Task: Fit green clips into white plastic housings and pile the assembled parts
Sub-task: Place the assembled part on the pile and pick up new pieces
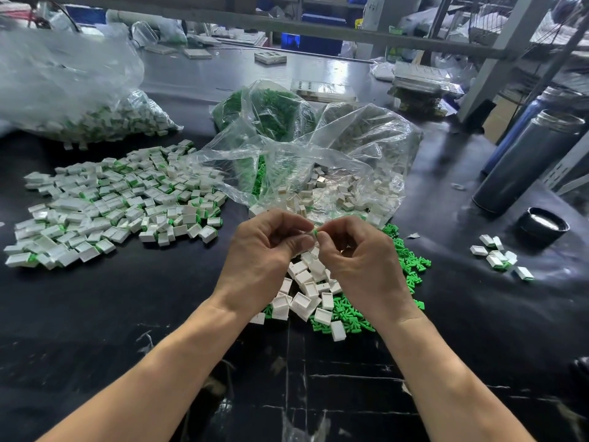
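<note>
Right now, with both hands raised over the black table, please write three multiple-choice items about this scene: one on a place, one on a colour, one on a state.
1. Where does the large loose pile of assembled white-and-green parts lie?
A. left of the hands
B. right of the hands
C. inside the steel flask

2. What colour is the small clip pinched between the fingertips?
A. red
B. green
C. blue

3. In what state is the tall grey steel flask?
A. lying on its side
B. capped
C. standing with its cap off

Answers:
1. A, the pile spreads over the black table left of the left hand.
2. B, green shows where the right hand meets the left.
3. C, its mouth is bare and the round black cap sits beside it.
</note>
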{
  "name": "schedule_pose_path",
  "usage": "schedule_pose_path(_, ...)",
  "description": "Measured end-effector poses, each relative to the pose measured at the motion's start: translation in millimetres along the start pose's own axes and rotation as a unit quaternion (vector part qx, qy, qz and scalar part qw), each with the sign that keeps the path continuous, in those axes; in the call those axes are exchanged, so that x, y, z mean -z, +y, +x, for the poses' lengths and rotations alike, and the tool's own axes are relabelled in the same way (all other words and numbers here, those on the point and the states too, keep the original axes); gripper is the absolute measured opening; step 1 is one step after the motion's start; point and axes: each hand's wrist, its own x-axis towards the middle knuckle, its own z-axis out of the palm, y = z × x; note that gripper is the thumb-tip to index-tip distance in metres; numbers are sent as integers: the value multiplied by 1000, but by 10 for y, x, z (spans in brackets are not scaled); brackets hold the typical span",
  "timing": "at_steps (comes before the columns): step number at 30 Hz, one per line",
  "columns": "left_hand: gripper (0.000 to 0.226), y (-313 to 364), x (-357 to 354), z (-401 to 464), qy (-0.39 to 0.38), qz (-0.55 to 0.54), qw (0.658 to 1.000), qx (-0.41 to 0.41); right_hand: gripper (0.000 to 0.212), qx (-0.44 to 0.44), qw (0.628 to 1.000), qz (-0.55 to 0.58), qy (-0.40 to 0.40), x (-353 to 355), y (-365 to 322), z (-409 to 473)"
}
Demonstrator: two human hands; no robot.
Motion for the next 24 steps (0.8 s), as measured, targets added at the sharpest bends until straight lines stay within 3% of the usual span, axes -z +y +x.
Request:
schedule_pose_path(9,15,-9,115,12,-15,82,997,1,3,-12,999,-49,-13,-8,-16,-9)
schedule_pose_path(12,12,-93,320,85,22,207,978,7,23,-60,995,-79,-2,40,10,-4)
schedule_pose_path(16,7,-172,651,216,118,355,928,4,57,-131,987,-84,38,106,24,8)
schedule_pose_path(18,5,-206,785,276,159,404,901,22,62,-158,981,-101,42,129,41,28)
schedule_pose_path(20,7,-228,879,308,187,442,877,39,55,-179,977,-108,37,154,75,50)
schedule_pose_path(24,16,-252,945,318,214,488,845,47,21,-196,972,-123,32,222,174,76)
